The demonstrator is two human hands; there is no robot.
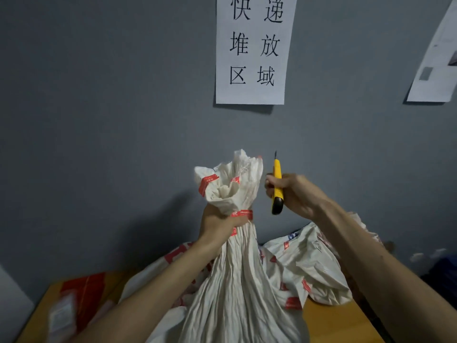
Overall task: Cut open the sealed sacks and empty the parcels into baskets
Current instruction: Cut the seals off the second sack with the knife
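Note:
A white woven sack (237, 280) with red printing stands upright in the middle, its neck gathered and bound by a red seal tie (243, 214). My left hand (220, 226) grips the neck just below the tie, and the loose mouth flares above it. My right hand (294, 194) holds a yellow utility knife (277, 184) upright to the right of the neck, blade tip pointing up, apart from the sack. A second white sack (306, 266) lies slumped behind and to the right.
A wooden table (331, 320) carries the sacks. A red box (84, 290) lies at the left on it. The grey wall (111, 107) stands close behind, with a white paper sign (254, 50). Dark blue items (442, 273) sit at the far right.

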